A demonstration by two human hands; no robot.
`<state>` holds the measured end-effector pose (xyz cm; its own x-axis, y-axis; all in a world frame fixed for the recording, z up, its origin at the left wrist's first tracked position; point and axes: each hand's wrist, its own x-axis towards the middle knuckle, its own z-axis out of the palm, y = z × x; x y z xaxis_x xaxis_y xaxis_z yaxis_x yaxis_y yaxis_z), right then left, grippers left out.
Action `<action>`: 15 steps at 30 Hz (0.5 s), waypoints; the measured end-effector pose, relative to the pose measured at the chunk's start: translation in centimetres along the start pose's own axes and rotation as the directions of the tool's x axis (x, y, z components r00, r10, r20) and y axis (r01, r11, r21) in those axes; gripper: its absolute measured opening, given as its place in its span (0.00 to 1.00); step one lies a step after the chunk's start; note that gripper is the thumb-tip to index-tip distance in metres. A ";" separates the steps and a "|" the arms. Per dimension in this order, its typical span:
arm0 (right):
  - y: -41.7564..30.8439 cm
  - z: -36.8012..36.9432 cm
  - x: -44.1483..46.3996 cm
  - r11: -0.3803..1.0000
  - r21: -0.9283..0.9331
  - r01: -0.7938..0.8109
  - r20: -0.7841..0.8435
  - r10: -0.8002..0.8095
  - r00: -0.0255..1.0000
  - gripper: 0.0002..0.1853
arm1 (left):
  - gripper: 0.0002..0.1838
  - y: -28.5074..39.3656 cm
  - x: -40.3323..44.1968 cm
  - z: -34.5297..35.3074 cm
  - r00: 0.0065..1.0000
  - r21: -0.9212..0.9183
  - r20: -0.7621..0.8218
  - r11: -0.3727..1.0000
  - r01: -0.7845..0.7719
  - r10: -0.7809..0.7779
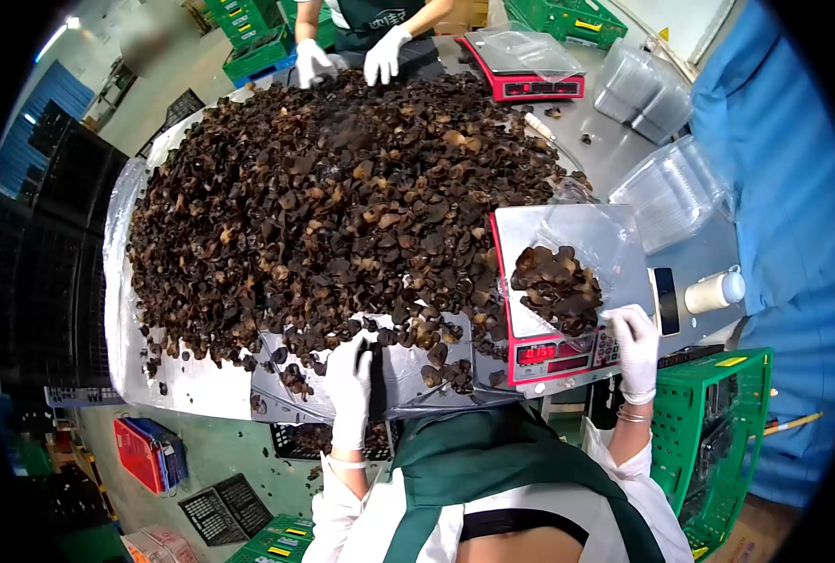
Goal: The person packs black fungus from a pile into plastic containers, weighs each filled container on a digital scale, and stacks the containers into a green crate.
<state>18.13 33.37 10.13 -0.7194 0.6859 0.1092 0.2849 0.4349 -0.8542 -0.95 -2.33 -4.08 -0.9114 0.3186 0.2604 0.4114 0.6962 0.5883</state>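
Observation:
My left hand (348, 377), in a white glove, reaches over the front edge of the heap of dark brown wood ear mushrooms (342, 197). Its fingers look slightly apart, with a few loose pieces by the fingertips; nothing is visibly held. My right hand (635, 345), gloved too, is at the right front corner of a red digital scale (577, 358) with lit red digits. The fingers there are curled beside clear plastic; whether they grip it is hard to make out. A small pile of mushrooms (558, 293) lies in clear plastic on the scale plate.
Opposite, a co-worker's gloved hands (382, 58) touch the heap, near a second red scale (535, 86). Stacked clear trays (671, 192), a phone (664, 300) and a white bottle (715, 292) stand at right. A green crate (713, 450) is beside me.

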 end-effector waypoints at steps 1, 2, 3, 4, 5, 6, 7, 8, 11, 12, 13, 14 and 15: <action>0.0 0.3 0.0 0.999 -0.040 0.022 0.015 -0.021 1.000 0.06 | 0.25 1.1 0.5 0.7 0.995 0.055 0.065 0.995 -0.081 0.077; -0.1 0.6 0.0 0.998 -0.039 0.042 0.016 -0.041 0.999 0.05 | 0.33 1.2 0.8 1.5 0.979 0.144 0.174 0.980 -0.134 0.108; -0.2 0.9 -0.1 0.997 -0.037 0.062 0.017 -0.061 0.998 0.05 | 0.30 1.4 0.9 2.2 0.971 0.219 0.207 0.962 -0.165 0.119; -0.1 1.1 -0.3 0.998 -0.007 0.067 0.010 -0.067 0.998 0.05 | 0.29 0.9 0.9 3.2 0.967 0.181 0.187 0.961 -0.207 0.173; -0.6 1.1 -0.5 0.999 -0.004 0.042 0.011 -0.042 0.999 0.06 | 0.27 0.1 1.0 4.0 0.960 0.147 0.166 0.957 -0.252 0.227; -0.7 1.0 -0.7 0.999 -0.016 0.051 0.008 -0.051 0.999 0.06 | 0.24 -0.8 1.0 4.6 0.958 0.130 0.194 0.963 -0.237 0.210; -0.7 0.9 -0.9 0.998 -0.023 0.060 0.008 -0.060 0.998 0.06 | 0.20 -1.0 1.0 4.6 0.956 0.096 0.176 0.962 -0.254 0.235; -0.3 0.9 -1.2 0.997 -0.030 0.077 -0.003 -0.077 0.997 0.06 | 0.19 -1.1 1.0 4.6 0.965 -0.001 0.152 0.977 -0.215 0.213; -0.4 0.6 -2.3 1.000 -0.004 -0.015 -0.021 0.015 1.000 0.06 | 0.15 -1.2 1.5 3.6 0.983 -0.220 0.128 0.970 -0.102 0.132; -0.3 0.5 -2.7 1.000 -0.010 -0.025 -0.040 0.025 0.999 0.07 | 0.14 -1.2 1.6 3.4 0.972 -0.423 0.225 0.893 0.154 -0.061; 0.0 0.3 -3.0 0.999 -0.011 -0.035 -0.052 0.035 0.998 0.07 | 0.14 -1.1 1.6 3.3 0.906 -0.568 0.359 0.718 0.403 -0.224; 0.5 0.1 -3.2 0.999 -0.005 -0.040 -0.056 0.040 0.998 0.07 | 0.13 0.3 2.4 2.1 0.827 -0.653 0.493 0.512 0.557 -0.270; 0.8 0.1 -3.4 0.999 0.003 -0.044 -0.058 0.044 0.997 0.07 | 0.13 0.8 2.9 2.0 0.792 -0.695 0.533 0.380 0.610 -0.297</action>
<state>20.76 31.36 9.03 -0.6687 0.7367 0.1008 0.3142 0.4028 -0.8597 -3.21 0.47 -4.42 -0.8407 0.3891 -0.3765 -0.4043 0.0115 0.9146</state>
